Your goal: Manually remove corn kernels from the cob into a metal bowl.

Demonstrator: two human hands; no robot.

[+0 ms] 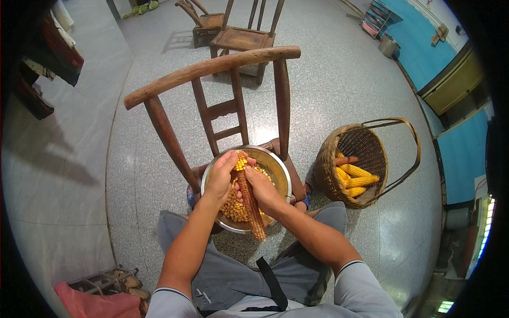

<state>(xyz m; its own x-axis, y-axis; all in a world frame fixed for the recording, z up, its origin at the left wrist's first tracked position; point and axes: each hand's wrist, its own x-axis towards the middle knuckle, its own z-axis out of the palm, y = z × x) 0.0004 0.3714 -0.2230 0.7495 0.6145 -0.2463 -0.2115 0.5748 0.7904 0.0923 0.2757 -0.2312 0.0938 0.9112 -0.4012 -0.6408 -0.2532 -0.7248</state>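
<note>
Both my hands hold one ear of corn (249, 198) over a metal basin. Most of the cob is bare and reddish brown; yellow kernels remain at its far end. My left hand (221, 173) grips that far end, and my right hand (260, 185) wraps the cob just below, its thumb near the kernels. The cob's near end points towards me, over the basin's rim. Loose yellow kernels (236, 210) lie in the basin (283, 175), which rests on the seat of a wooden chair (214, 65) whose back is on the far side.
A woven basket (328, 175) with an arched handle stands on the floor at the right, holding several yellow ears of corn (360, 181) and a reddish cob (346, 160). Two more wooden chairs (242, 38) stand beyond. A rack with a red cloth (95, 304) is at the lower left.
</note>
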